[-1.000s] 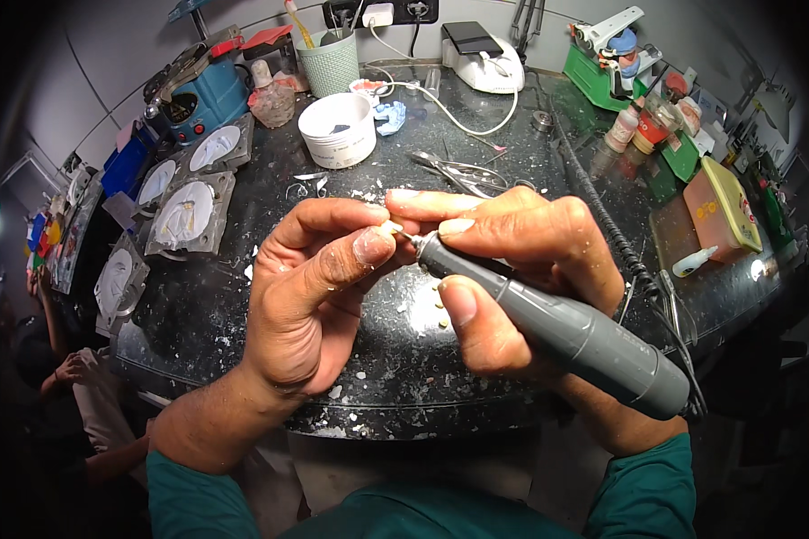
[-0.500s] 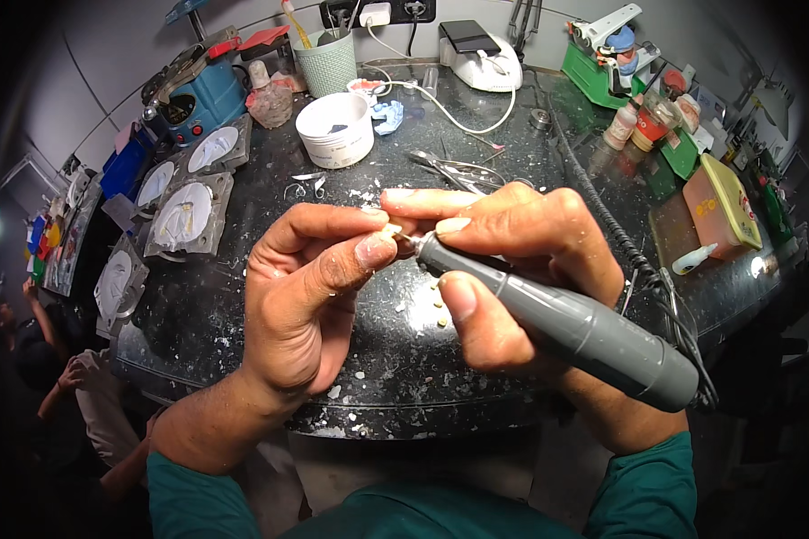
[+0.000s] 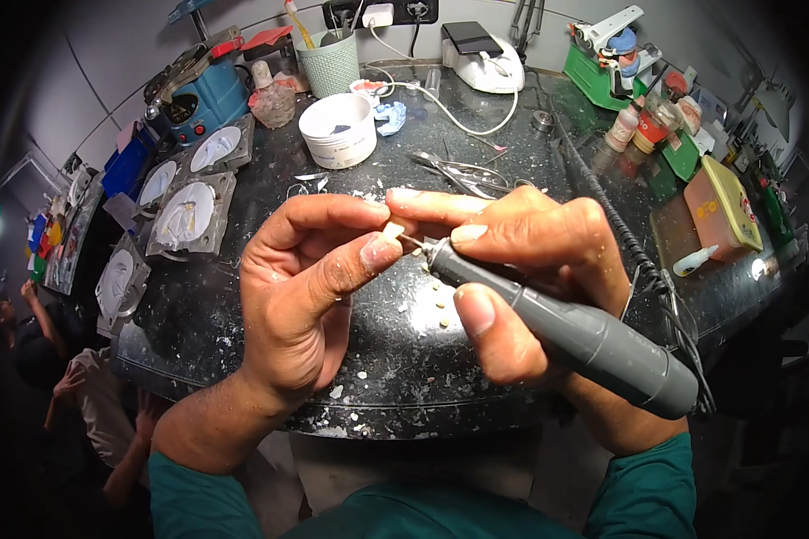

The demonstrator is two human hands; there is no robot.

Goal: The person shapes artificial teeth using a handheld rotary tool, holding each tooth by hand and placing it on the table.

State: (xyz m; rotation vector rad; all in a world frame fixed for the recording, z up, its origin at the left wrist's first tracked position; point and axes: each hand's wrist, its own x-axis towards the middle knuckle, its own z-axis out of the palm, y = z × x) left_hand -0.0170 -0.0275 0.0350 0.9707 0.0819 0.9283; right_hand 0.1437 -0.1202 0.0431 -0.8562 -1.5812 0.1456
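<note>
A small cream, tooth-like piece (image 3: 393, 231) is pinched between the thumb and forefinger of my left hand (image 3: 288, 296). My right hand (image 3: 548, 242) wraps round a dark grey rotary handpiece (image 3: 593, 337), its thumb below and its fingers above the body. From the handpiece's nose a thin metal bur (image 3: 412, 241) points at the piece; whether the tip touches it is too fine to tell. My right forefinger reaches over to my left fingertips. Beneath the handpiece's nose, several tiny yellowish bits (image 3: 442, 305) lie on the black bench (image 3: 395, 386).
Beyond my hands stand a white tub (image 3: 340, 135) and pliers (image 3: 454, 171). Grey metal flasks with white plaster (image 3: 189, 216) line the left. A yellow-lidded box (image 3: 719, 207) stands at right, near the handpiece's coiled cord (image 3: 620, 216). Another person (image 3: 90, 395) sits at the lower left.
The handpiece's nose has drawn slightly right and down from my left fingertips, so more of the bur shows. The cream piece is more exposed between my fingers.
</note>
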